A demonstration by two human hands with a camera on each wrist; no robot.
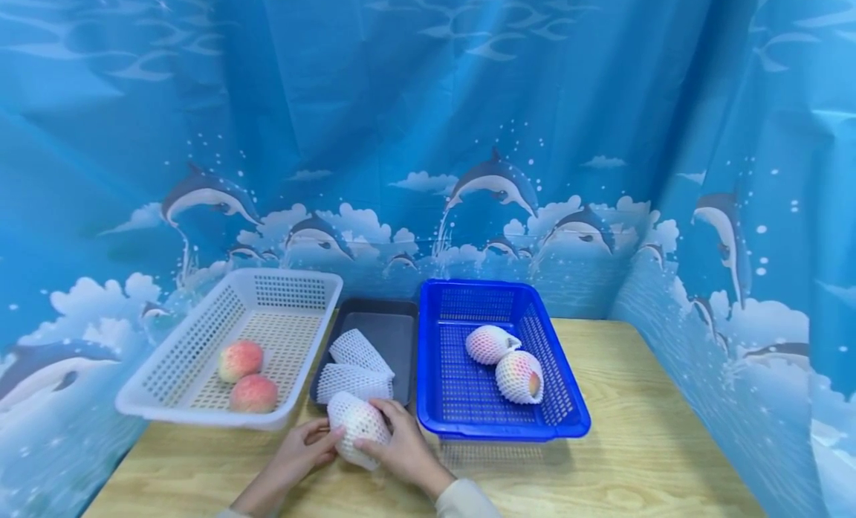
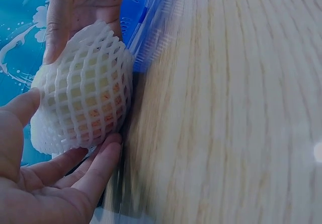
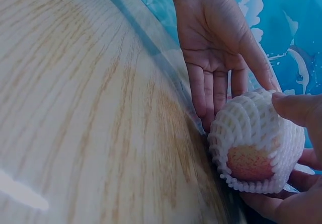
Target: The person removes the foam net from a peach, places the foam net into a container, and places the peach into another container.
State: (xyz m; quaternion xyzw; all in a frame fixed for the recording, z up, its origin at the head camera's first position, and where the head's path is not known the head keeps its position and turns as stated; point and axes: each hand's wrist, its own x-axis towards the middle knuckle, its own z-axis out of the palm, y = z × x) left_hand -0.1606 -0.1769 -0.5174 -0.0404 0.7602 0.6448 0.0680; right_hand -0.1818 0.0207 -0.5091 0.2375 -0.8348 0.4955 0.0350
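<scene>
A peach in a white foam net (image 1: 360,429) is held between both hands above the front of the table. My left hand (image 1: 304,451) holds it from the left, thumb on the net and fingers beneath it in the left wrist view. From the other side my right hand (image 1: 408,447) grips it between thumb and fingers. The net wraps most of the peach (image 2: 88,90). Through the net's open end, the right wrist view shows bare reddish skin (image 3: 250,163). Two flat empty foam nets (image 1: 354,382) lie just beyond the hands in a dark grey tray (image 1: 384,319).
Left of the tray stands a white basket (image 1: 194,414) with two bare peaches (image 1: 254,394). A blue basket (image 1: 501,430) on the right contains two net-covered peaches (image 1: 519,377). Behind the wooden table (image 1: 642,429) hangs a blue dolphin-print curtain (image 1: 374,131).
</scene>
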